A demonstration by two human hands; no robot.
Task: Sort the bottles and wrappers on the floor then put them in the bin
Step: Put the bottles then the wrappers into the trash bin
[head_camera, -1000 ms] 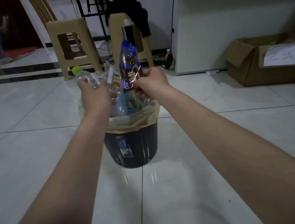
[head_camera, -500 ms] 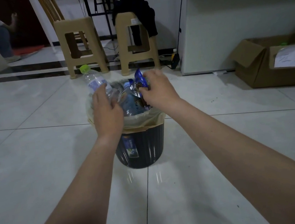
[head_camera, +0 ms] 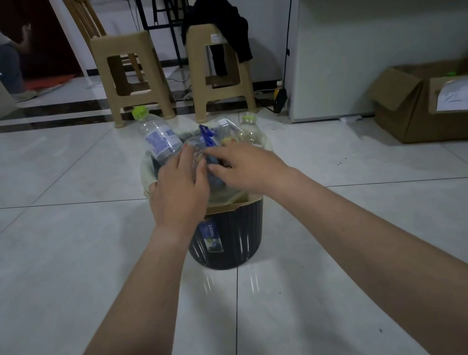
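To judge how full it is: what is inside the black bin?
A green-capped bottle, a second clear bottle and a blue wrapper stick out of the bin. The left hand and right hand cover the rest.
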